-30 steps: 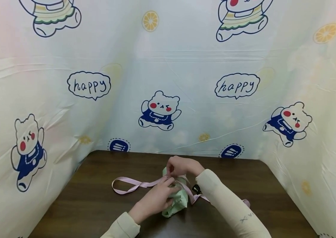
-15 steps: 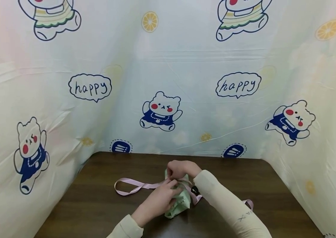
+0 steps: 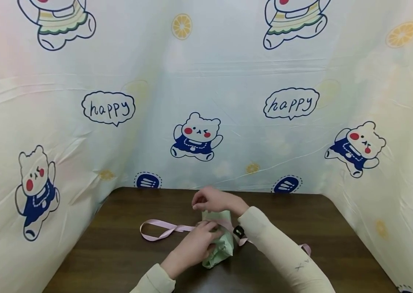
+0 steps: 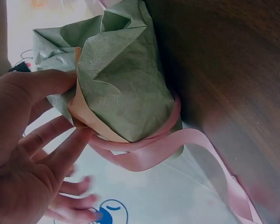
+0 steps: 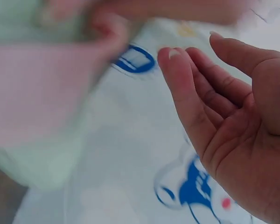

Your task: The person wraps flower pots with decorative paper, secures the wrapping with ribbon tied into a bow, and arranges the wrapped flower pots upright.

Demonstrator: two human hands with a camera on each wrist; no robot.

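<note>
A small package wrapped in pale green paper lies on the table, with a pink ribbon passing around it. My left hand is at the package's near left side, thumb and fingertips pinching the ribbon where it crosses the paper. Just above the package's far end, my right hand is raised with loosely bent fingers and holds nothing. The right wrist view has this hand apart from the blurred package. A twisted loop of ribbon trails left across the table.
Another pink ribbon part shows beside the right sleeve, which hides some of its run. A dark brown wooden table bears everything. A pale curtain printed with bears encloses its back and sides.
The right hand has left the ribbon at the package and moved up and left, its fingers loosening. The left hand stays on the package. The ribbon at the package's top lies flatter.
</note>
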